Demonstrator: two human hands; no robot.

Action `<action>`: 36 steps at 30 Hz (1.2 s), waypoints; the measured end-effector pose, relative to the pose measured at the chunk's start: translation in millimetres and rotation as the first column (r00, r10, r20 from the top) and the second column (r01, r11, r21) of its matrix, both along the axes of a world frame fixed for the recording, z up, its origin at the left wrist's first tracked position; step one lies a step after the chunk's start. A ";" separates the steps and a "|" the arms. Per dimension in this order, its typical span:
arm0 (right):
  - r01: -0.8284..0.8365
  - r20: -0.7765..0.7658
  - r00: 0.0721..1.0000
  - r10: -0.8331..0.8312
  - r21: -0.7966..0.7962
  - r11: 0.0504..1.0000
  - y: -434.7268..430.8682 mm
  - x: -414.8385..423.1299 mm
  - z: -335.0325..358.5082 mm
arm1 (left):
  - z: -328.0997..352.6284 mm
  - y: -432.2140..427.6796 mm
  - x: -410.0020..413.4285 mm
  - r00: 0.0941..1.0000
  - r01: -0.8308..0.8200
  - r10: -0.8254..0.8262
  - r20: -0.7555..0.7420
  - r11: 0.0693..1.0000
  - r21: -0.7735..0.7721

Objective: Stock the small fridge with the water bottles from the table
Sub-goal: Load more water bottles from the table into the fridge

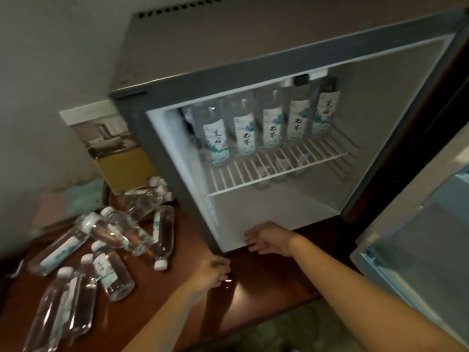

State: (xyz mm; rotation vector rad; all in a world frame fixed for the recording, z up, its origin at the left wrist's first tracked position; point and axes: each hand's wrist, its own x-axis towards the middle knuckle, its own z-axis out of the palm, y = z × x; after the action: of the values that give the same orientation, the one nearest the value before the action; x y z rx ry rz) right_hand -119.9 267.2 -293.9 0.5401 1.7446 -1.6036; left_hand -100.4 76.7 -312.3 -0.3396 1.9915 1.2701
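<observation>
Both forearms are reaching forward, angling in toward each other. The right hand (266,238) is hanging palm-down, its fingers relaxed, slightly spread and pointing left, holding nothing. The left hand (214,271) is sitting just below-left of it, fingers loosely curled, also holding nothing.

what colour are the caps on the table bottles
White caps, clearest in the head view.

Small box-shaped fridge (152,67) standing open on wooden surface (266,280), five upright plastic water bottles (271,123) in a row on its wire shelf (279,168); loose plastic bottles (109,240) lying on the surface to its left; cardboard box (121,168) behind them; fridge door (418,250) at right
</observation>
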 end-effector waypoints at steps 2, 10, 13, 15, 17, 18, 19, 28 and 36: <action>-0.164 0.040 0.986 0.162 0.033 0.986 -22.9 1.7 -3.0 | 3.4 -34.2 0.7 0.996 -0.083 0.082 -0.027 0.996 -0.033; -0.436 0.078 0.900 0.429 0.141 0.889 -138.1 -1.0 -15.4 | 11.7 -129.0 -22.9 0.902 -0.406 0.395 -0.173 0.913 -0.032; -0.283 0.027 0.959 0.283 0.194 0.939 -180.7 -14.3 -20.0 | 10.4 -147.3 -28.4 0.892 -0.424 0.422 -0.161 0.905 0.021; -0.193 0.003 0.980 0.198 0.235 0.953 -206.3 -23.2 -27.4 | 9.0 -155.9 -32.0 0.883 -0.446 0.450 -0.134 0.893 0.057; -0.111 -0.029 0.992 0.124 0.273 0.956 -230.0 -30.8 -37.5 | 4.9 -162.2 -36.3 0.868 -0.479 0.486 -0.102 0.873 0.088; -0.066 -0.051 0.995 0.084 0.283 0.957 -241.0 -34.4 -43.6 | 1.2 -165.3 -38.0 0.870 -0.476 0.483 -0.098 0.875 0.085; -0.019 -0.073 0.996 0.042 0.287 0.958 -251.0 -38.6 -50.1 | -2.5 -169.1 -38.8 0.880 -0.459 0.465 -0.099 0.885 0.074; 0.346 -0.142 0.938 -0.316 0.327 0.879 -272.8 -47.9 -86.2 | -17.6 -201.0 -44.5 0.926 -0.361 0.372 -0.058 0.921 0.150; 0.465 0.150 0.870 -0.470 0.069 0.883 -202.1 -18.1 -60.9 | -14.3 -199.2 -62.0 0.951 -0.285 0.298 -0.077 0.947 0.151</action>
State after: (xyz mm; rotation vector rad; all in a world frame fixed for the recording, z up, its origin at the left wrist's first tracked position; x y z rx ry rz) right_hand -138.0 65.1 -354.7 1.1493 1.5928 -1.7935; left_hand -162.4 -122.4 -326.6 -0.5283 1.9736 1.6305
